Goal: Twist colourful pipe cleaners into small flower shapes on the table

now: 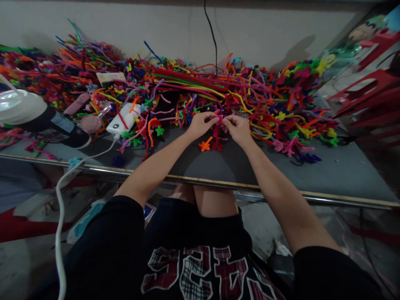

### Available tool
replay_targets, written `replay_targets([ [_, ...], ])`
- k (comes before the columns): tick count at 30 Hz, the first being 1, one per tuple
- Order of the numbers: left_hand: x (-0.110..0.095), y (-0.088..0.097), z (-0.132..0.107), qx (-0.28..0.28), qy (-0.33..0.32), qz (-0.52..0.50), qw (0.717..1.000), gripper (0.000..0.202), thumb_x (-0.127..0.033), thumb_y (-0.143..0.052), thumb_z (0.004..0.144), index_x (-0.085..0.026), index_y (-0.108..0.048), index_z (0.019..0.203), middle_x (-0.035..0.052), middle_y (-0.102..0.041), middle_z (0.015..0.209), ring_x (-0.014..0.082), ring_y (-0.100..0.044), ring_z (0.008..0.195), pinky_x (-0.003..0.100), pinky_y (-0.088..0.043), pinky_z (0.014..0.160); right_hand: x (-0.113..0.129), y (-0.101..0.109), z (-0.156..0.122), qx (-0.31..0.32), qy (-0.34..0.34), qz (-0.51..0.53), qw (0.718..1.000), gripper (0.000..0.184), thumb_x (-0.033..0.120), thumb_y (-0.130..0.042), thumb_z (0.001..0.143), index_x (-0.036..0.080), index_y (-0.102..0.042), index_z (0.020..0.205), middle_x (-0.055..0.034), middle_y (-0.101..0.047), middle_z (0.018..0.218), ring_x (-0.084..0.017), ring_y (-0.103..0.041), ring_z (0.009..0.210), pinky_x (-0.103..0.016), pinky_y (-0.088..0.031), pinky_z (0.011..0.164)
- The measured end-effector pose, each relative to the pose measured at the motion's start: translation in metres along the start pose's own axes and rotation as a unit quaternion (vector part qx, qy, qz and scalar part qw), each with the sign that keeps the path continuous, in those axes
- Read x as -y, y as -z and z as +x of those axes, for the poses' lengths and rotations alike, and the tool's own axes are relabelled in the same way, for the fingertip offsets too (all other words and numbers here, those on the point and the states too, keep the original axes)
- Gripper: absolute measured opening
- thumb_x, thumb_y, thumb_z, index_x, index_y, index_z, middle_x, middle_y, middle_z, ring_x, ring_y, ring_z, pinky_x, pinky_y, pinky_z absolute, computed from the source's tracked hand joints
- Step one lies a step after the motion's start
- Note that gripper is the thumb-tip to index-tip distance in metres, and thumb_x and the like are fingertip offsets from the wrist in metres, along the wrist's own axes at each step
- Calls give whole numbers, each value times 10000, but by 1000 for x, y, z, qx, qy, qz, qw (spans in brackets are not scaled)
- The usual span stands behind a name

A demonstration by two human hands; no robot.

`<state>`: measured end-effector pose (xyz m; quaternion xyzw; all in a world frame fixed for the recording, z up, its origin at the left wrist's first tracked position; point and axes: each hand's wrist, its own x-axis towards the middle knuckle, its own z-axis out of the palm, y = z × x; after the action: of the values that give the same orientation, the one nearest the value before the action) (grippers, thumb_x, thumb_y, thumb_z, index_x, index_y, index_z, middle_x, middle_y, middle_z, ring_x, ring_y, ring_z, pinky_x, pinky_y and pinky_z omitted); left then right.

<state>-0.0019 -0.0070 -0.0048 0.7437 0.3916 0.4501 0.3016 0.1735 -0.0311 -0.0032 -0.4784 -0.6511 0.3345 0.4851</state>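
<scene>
My left hand [201,123] and my right hand [238,127] meet over the middle of the dark table [328,171]. Both pinch a small pink pipe cleaner piece [219,119] between their fingertips. Just below the hands lie an orange pipe cleaner flower [205,145] and a red one [217,146]. A big heap of colourful pipe cleaners [193,89] spreads across the table right behind the hands.
A white power bank [122,119] with a white cable [59,216] lies at the left, beside a pink hairbrush [90,123] and a white fan [17,106]. Red plastic chairs [368,91] stand at the right. A black cord [212,37] hangs down the wall.
</scene>
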Motion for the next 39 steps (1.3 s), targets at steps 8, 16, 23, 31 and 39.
replay_targets([
  [8,-4,24,4,-97,-44,202,974,342,-408,-397,955,-219,-663,1059,92,-678,1129,225,-583,1124,367,-410,1016,1,-2,-2,15,-11,-18,1000,417,625,-641,742,209,-647,770,-18,-653,647,-126,-559,514,-311,-495,550],
  [16,20,39,15,-65,-51,275,958,367,-474,-452,902,-310,-624,1182,58,-546,1387,269,-387,1370,488,-281,1119,2,-2,-4,27,-10,-48,998,309,513,-631,789,207,-669,763,-22,-656,642,-124,-552,495,-319,-509,549],
  [23,31,37,17,-58,-41,277,958,363,-463,-432,896,-251,-667,1073,108,-563,1354,288,-412,1338,490,-289,1107,1,-3,-4,19,-23,-43,999,307,508,-638,778,204,-672,766,-16,-642,625,-120,-541,491,-318,-506,545],
  [31,17,39,15,-75,-22,284,956,300,-342,-436,887,-231,-657,1055,122,-535,1355,313,-400,1336,532,-269,1115,2,-3,-4,14,-21,-38,999,383,574,-595,793,199,-660,751,-14,-622,605,-125,-537,496,-311,-481,537],
  [39,19,36,21,-57,-56,296,952,332,-242,-415,880,-184,-626,1130,147,-529,1360,310,-410,1341,503,-280,1119,-2,-1,-6,5,4,-40,999,436,626,-545,823,215,-666,746,-11,-605,597,-124,-524,476,-301,-442,495],
])
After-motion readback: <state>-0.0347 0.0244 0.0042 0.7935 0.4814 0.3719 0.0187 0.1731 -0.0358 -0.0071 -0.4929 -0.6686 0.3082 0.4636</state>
